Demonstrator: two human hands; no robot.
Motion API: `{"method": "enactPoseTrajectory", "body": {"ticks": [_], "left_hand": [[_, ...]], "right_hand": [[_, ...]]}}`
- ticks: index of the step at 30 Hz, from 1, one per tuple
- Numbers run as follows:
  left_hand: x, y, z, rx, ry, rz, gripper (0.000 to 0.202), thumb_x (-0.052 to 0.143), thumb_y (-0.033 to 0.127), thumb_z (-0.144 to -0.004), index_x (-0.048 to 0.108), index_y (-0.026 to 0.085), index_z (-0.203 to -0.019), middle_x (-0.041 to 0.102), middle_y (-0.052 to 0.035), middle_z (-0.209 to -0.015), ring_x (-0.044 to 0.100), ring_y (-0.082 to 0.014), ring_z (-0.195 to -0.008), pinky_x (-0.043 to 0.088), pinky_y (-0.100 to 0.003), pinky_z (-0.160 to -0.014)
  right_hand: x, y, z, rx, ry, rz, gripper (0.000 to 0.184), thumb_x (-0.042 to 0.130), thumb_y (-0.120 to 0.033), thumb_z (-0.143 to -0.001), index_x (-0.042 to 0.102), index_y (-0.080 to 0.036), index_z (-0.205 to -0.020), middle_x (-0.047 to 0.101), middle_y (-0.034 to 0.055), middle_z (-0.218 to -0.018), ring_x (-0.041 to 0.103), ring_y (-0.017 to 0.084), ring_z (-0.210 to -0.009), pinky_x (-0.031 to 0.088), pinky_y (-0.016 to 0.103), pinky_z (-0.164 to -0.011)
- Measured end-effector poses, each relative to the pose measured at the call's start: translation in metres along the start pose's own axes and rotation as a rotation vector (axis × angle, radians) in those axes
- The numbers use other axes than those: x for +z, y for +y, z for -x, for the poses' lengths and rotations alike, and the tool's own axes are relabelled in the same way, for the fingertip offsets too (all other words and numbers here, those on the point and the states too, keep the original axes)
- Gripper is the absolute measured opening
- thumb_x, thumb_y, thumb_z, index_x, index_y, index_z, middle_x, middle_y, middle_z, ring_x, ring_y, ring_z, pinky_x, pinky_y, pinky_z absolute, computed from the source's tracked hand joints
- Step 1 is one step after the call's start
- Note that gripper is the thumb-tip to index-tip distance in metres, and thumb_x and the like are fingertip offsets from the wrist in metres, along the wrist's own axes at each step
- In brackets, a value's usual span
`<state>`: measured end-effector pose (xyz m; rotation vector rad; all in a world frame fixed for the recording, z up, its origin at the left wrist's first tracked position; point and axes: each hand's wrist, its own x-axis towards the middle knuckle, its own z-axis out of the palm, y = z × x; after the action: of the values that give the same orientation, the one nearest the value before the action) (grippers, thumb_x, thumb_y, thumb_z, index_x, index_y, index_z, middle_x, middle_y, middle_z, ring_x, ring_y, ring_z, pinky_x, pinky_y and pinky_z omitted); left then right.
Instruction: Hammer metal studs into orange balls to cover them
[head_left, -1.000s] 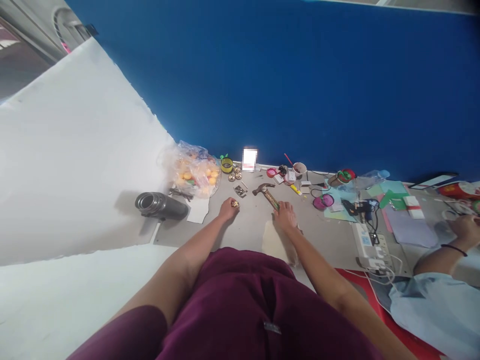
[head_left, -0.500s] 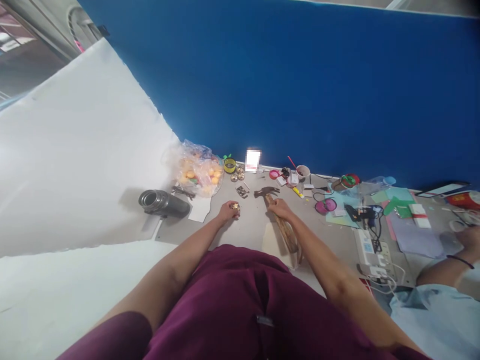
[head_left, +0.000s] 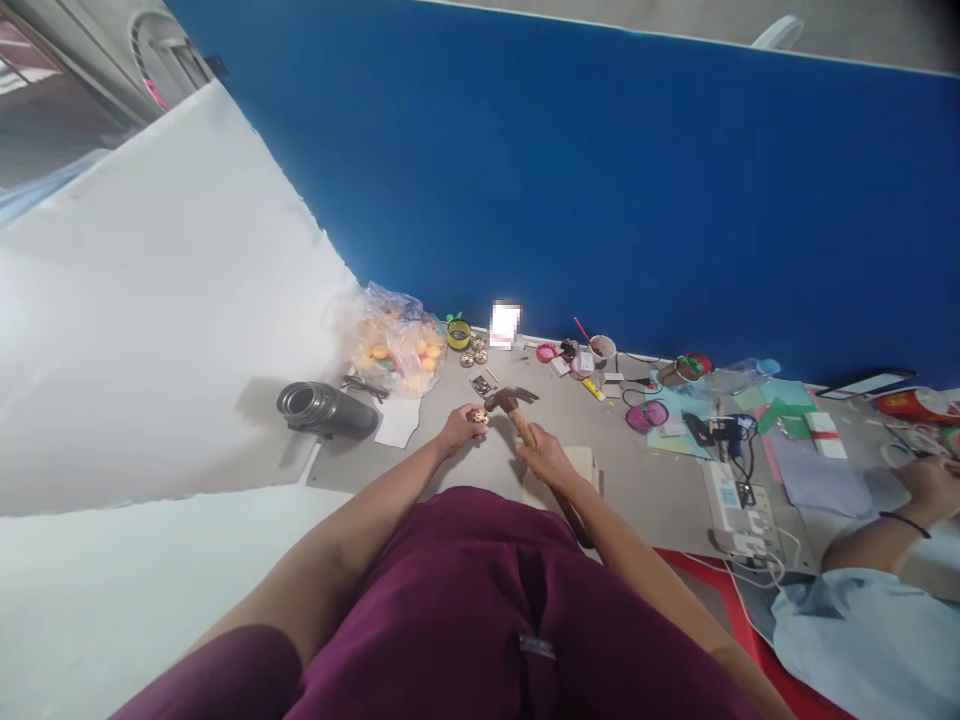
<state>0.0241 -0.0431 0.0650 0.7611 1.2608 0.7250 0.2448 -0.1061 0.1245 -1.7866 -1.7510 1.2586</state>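
My left hand (head_left: 459,432) is closed on a small round gold-coloured piece (head_left: 480,416) with dark gaps, low over the table. My right hand (head_left: 546,455) grips the wooden handle of a claw hammer (head_left: 520,425). The hammer's dark metal head is right beside the gold piece; whether they touch I cannot tell. Beyond my hands sit several similar round metal pieces (head_left: 478,350) and a small flat dark case (head_left: 481,385) with little metal bits. Under my right forearm lies a cream pad (head_left: 583,466).
A grey steel flask (head_left: 337,412) lies at left, near a plastic bag of orange items (head_left: 405,350). A yellow tin (head_left: 458,335), a lit screen (head_left: 505,325) and a white cup (head_left: 601,348) line the blue partition. Power strips (head_left: 739,510) and a co-worker's arm (head_left: 877,510) are at right.
My right hand has swung the hammer left and slightly nearer me, bringing its head up to the gold piece. The left hand has barely shifted right, still holding it.
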Motion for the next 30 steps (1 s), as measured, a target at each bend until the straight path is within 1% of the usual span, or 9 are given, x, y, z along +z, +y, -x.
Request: {"method": "enactPoseTrajectory", "body": {"ticks": [6, 9, 11, 13, 16, 19, 21, 25, 30], "left_hand": [[0.001, -0.002, 0.006, 0.009, -0.008, 0.011, 0.050, 0.085, 0.013, -0.055, 0.066, 0.013, -0.101, 0.067, -0.0002, -0.076, 0.058, -0.0086, -0.056, 0.046, -0.022, -0.052], [0.002, -0.003, 0.006, 0.024, -0.002, 0.001, 0.051, 0.083, 0.014, -0.055, 0.067, 0.014, -0.103, 0.066, -0.0003, -0.079, 0.058, -0.0089, -0.061, 0.046, -0.022, -0.055], [0.004, -0.002, 0.005, 0.044, -0.001, -0.015, 0.053, 0.081, 0.015, -0.056, 0.067, 0.014, -0.107, 0.067, -0.0013, -0.083, 0.059, -0.0097, -0.064, 0.046, -0.022, -0.058], [0.005, 0.000, 0.003, 0.068, 0.000, -0.047, 0.054, 0.080, 0.015, -0.055, 0.067, 0.015, -0.108, 0.068, -0.0015, -0.085, 0.058, -0.0102, -0.065, 0.045, -0.023, -0.059], [0.004, 0.002, 0.004, 0.107, 0.003, -0.121, 0.050, 0.078, 0.014, -0.054, 0.069, 0.014, -0.102, 0.067, 0.0006, -0.079, 0.055, -0.0104, -0.063, 0.043, -0.023, -0.058], [0.001, 0.003, 0.006, 0.149, 0.026, -0.194, 0.044, 0.076, 0.013, -0.054, 0.069, 0.015, -0.097, 0.065, 0.0026, -0.075, 0.053, -0.0109, -0.066, 0.042, -0.022, -0.058], [-0.001, 0.004, 0.006, 0.178, 0.038, -0.225, 0.043, 0.075, 0.012, -0.055, 0.067, 0.016, -0.097, 0.066, 0.0021, -0.079, 0.055, -0.0117, -0.070, 0.043, -0.022, -0.061], [0.000, 0.003, 0.003, 0.218, 0.010, -0.264, 0.052, 0.072, 0.009, -0.056, 0.063, 0.017, -0.106, 0.070, 0.0005, -0.086, 0.061, -0.0139, -0.075, 0.048, -0.024, -0.067], [0.001, 0.001, 0.002, 0.274, 0.004, -0.321, 0.058, 0.069, 0.005, -0.056, 0.060, 0.017, -0.112, 0.073, -0.0048, -0.101, 0.066, -0.0178, -0.090, 0.052, -0.028, -0.080]], "right_hand": [[-0.002, -0.010, 0.013, 0.016, 0.025, 0.012, 0.009, 0.055, -0.032, -0.083, 0.048, -0.026, -0.087, 0.056, -0.0025, -0.075, 0.055, 0.019, -0.072, 0.038, 0.028, -0.068], [-0.006, -0.018, 0.017, -0.018, 0.089, -0.082, 0.016, 0.053, -0.036, -0.088, 0.053, -0.026, -0.100, 0.062, -0.0009, -0.084, 0.060, 0.019, -0.078, 0.042, 0.028, -0.071], [-0.007, -0.020, 0.017, -0.022, 0.072, -0.090, 0.017, 0.054, -0.033, -0.087, 0.054, -0.025, -0.102, 0.063, -0.0007, -0.085, 0.060, 0.019, -0.079, 0.042, 0.028, -0.072], [-0.005, -0.021, 0.016, 0.028, 0.018, -0.054, 0.010, 0.055, -0.028, -0.084, 0.054, -0.025, -0.094, 0.060, -0.0016, -0.079, 0.058, 0.018, -0.074, 0.042, 0.028, -0.069], [-0.003, -0.021, 0.016, 0.085, -0.008, -0.061, 0.007, 0.055, -0.026, -0.083, 0.054, -0.025, -0.090, 0.058, -0.0024, -0.075, 0.056, 0.017, -0.071, 0.041, 0.026, -0.065], [-0.006, -0.025, 0.018, 0.049, 0.060, -0.105, 0.013, 0.055, -0.027, -0.085, 0.055, -0.025, -0.097, 0.063, -0.0012, -0.084, 0.058, 0.016, -0.074, 0.042, 0.025, -0.065], [-0.009, -0.029, 0.017, 0.045, 0.060, -0.097, 0.014, 0.056, -0.025, -0.084, 0.055, -0.024, -0.098, 0.064, -0.0010, -0.085, 0.058, 0.016, -0.072, 0.043, 0.025, -0.064], [-0.012, -0.033, 0.016, 0.134, -0.033, -0.081, 0.010, 0.055, -0.020, -0.083, 0.055, -0.023, -0.093, 0.058, -0.0028, -0.074, 0.055, 0.014, -0.061, 0.040, 0.024, -0.057], [-0.013, -0.033, 0.017, 0.112, 0.029, -0.112, 0.015, 0.055, -0.024, -0.086, 0.056, -0.023, -0.101, 0.058, -0.0047, -0.071, 0.055, 0.014, -0.060, 0.040, 0.024, -0.058]]}}
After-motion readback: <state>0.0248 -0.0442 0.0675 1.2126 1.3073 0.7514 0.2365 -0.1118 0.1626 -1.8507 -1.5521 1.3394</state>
